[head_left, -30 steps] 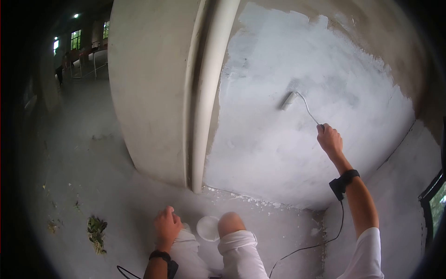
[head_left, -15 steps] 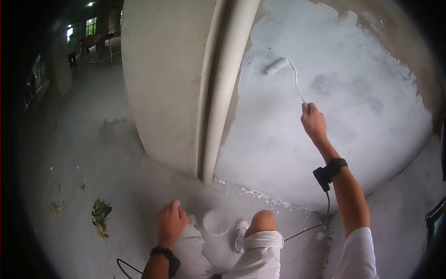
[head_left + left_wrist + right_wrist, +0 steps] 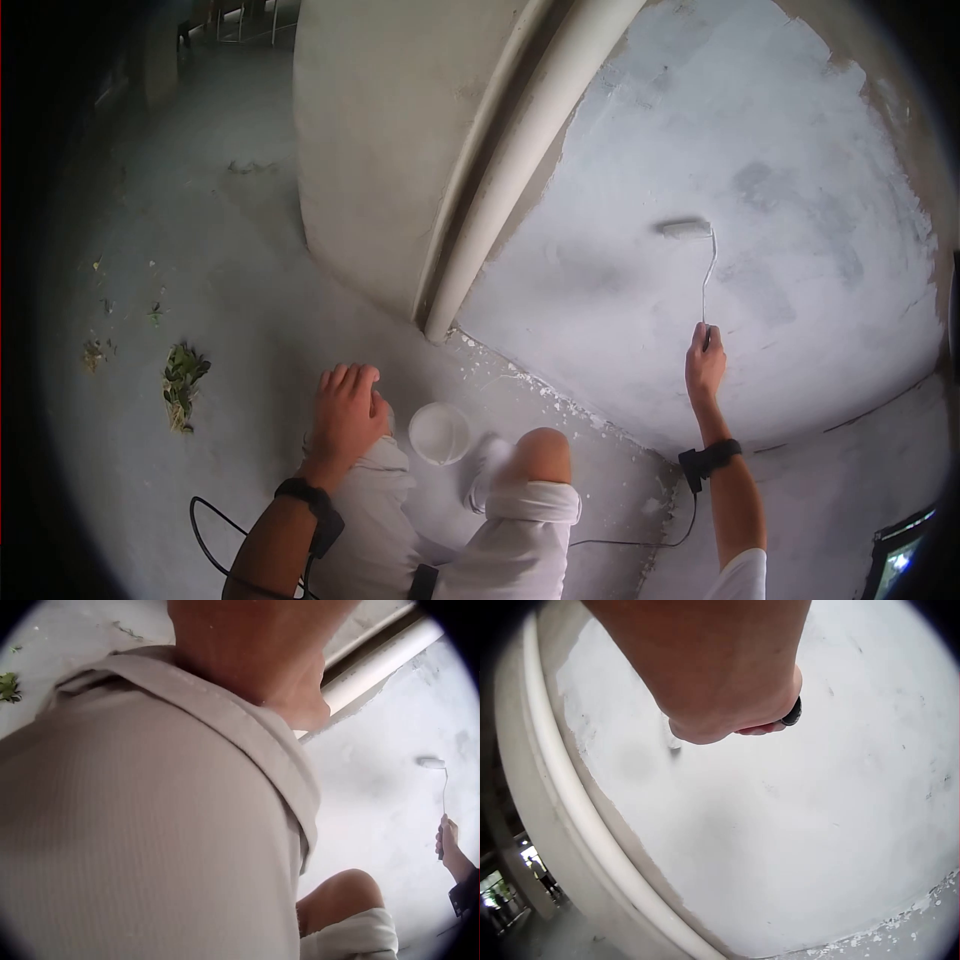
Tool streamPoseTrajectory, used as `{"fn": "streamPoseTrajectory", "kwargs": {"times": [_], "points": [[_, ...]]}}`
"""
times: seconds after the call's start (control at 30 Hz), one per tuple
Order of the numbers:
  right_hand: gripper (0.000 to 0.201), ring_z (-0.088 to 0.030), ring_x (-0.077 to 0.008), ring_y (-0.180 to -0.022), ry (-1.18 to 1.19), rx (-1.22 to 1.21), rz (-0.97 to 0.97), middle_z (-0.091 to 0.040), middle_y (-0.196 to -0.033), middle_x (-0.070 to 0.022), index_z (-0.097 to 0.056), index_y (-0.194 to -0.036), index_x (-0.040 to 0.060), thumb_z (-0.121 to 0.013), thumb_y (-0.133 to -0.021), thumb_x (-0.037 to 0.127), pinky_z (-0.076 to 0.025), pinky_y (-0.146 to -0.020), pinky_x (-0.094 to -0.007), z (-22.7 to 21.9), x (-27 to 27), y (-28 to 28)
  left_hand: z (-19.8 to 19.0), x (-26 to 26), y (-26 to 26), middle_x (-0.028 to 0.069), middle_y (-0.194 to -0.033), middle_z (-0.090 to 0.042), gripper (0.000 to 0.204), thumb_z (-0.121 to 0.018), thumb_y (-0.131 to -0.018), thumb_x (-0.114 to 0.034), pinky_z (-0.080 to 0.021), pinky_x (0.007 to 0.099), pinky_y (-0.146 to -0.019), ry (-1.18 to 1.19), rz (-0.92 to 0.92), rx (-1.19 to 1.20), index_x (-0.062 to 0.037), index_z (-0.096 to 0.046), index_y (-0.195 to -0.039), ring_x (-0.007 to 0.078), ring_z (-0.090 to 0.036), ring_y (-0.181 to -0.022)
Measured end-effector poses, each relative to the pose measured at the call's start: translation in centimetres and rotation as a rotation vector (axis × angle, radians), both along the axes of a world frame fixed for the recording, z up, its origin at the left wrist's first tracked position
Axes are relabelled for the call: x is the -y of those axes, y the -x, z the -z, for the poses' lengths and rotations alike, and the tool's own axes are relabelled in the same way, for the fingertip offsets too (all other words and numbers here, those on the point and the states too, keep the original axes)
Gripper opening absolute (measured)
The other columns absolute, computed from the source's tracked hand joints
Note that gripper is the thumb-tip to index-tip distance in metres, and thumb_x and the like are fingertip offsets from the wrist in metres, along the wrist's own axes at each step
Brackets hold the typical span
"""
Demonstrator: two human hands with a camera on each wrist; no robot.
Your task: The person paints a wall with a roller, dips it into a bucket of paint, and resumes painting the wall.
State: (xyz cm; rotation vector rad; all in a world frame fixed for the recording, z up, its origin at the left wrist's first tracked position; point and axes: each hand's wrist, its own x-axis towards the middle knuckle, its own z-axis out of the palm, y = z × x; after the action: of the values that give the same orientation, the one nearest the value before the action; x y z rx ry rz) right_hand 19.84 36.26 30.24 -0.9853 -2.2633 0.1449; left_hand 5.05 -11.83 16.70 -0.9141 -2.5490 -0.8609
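My right hand (image 3: 706,365) grips the dark handle of a paint roller (image 3: 686,230) with a bent wire frame. The roller's pale sleeve lies sideways against a wall (image 3: 620,310) covered in whitish coating. In the right wrist view, the handle's black end (image 3: 793,712) sticks out of the fist, and the sleeve is mostly hidden behind the hand. My left hand (image 3: 348,410) rests on my left knee, fingers loosely bent and holding nothing. On the floor by that knee stands a round white bucket (image 3: 439,406).
A pale vertical pipe (image 3: 535,145) runs down beside a grey pillar (image 3: 385,130) left of the coated wall. White specks line the wall's foot. Dry leaves (image 3: 183,380) lie on the floor at left. Cables trail from both wrist cameras. A dark-framed window (image 3: 895,560) is at lower right.
The roller went up and left toward the pipe, then came back down and right across the wall. The head view has tilted downward. My left hand stays on the knee.
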Motion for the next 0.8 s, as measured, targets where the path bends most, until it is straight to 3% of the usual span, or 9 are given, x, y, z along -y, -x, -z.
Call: {"fn": "streamPoseTrajectory", "kwargs": {"times": [0.1, 0.27, 0.63, 0.8], "points": [[0.040, -0.056, -0.0412, -0.066, 0.044, -0.042, -0.049, -0.059, -0.069, -0.0198, -0.051, -0.087, 0.0010, -0.045, -0.101, 0.038, -0.042, -0.065, -0.0483, -1.0, 0.9, 3.0, -0.5, -0.4, 0.2, 0.0085, -0.087, -0.058, 0.024, -0.061, -0.072, -0.005, -0.041, 0.0390, -0.082, 0.045, -0.013, -0.013, -0.0065, -0.054, -0.094, 0.0269, -0.055, -0.086], [0.040, -0.056, -0.0435, -0.067, 0.040, -0.048, -0.131, -0.058, -0.068, -0.0208, -0.052, -0.088, 0.0011, -0.044, -0.101, 0.038, -0.042, -0.065, -0.0493, -3.5, 2.2, 7.7, -0.7, -0.7, 0.1, 0.0088, -0.088, -0.058, 0.022, -0.061, -0.073, -0.006, -0.040, 0.0395, -0.083, 0.049, -0.011, -0.041, -0.0066, -0.054, -0.094, 0.0274, -0.054, -0.088], [0.030, -0.062, -0.0464, -0.076, -0.158, 0.176, 0.020, -0.066, -0.076, -0.0206, -0.059, -0.093, 0.0085, -0.048, -0.099, 0.036, -0.046, -0.066, -0.0536, -1.2, -1.3, 1.4, -0.5, 0.2, 0.5, 0.0095, -0.092, -0.058, 0.022, -0.060, -0.074, -0.007, -0.041, 0.0401, -0.085, 0.034, -0.015, -0.002, -0.0059, -0.056, -0.095, 0.0279, -0.055, -0.090], [0.028, -0.062, -0.0468, -0.073, -0.174, 0.211, -0.007, -0.066, -0.073, -0.0203, -0.058, -0.092, 0.0099, -0.050, -0.098, 0.036, -0.046, -0.063, -0.0548, -3.1, 0.5, 4.4, -0.7, -0.7, 0.4, 0.0091, -0.092, -0.059, 0.023, -0.060, -0.075, -0.008, -0.042, 0.0402, -0.084, 0.066, 0.034, -0.004, -0.0058, -0.056, -0.097, 0.0273, -0.055, -0.092]]}}
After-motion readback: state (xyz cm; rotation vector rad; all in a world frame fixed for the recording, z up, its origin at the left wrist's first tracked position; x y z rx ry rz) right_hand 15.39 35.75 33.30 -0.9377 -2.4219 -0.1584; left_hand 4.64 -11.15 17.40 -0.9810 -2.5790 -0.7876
